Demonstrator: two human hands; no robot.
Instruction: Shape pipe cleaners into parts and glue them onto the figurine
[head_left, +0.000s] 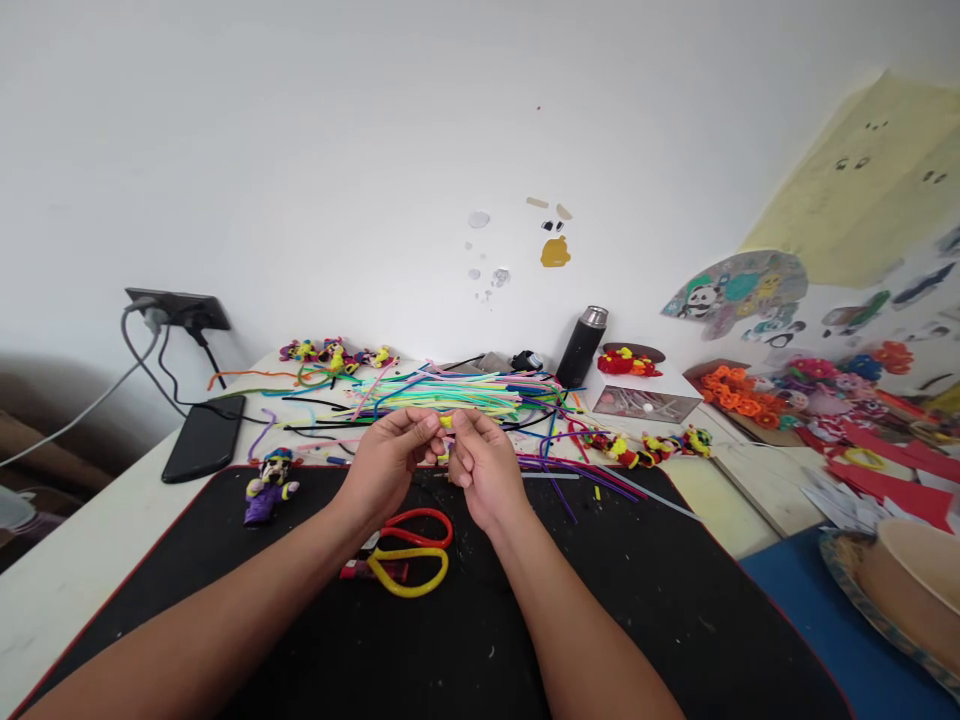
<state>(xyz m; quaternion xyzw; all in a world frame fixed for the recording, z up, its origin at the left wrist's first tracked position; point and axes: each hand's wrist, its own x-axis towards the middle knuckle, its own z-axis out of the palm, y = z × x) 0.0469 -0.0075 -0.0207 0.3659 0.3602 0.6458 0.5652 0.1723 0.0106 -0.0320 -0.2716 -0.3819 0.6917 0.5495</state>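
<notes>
My left hand point(394, 455) and my right hand point(484, 460) meet above the far part of the black mat point(315, 640). Between their fingertips is a small yellow piece point(447, 421), pinched from both sides; its full shape is hidden by the fingers. Scissors with a red and a yellow handle point(411, 590) lie on the mat below my hands. To the left stands a small figure in purple point(262, 490). Behind my hands lies a heap of coloured pipe cleaners point(465, 390).
A phone point(204, 438) lies at the left. A black bottle point(581, 350) and a white box point(645, 400) stand by the wall. Small figures point(652, 448) lie at the right, near orange pieces point(739, 397). A bowl point(915, 570) sits at the right edge.
</notes>
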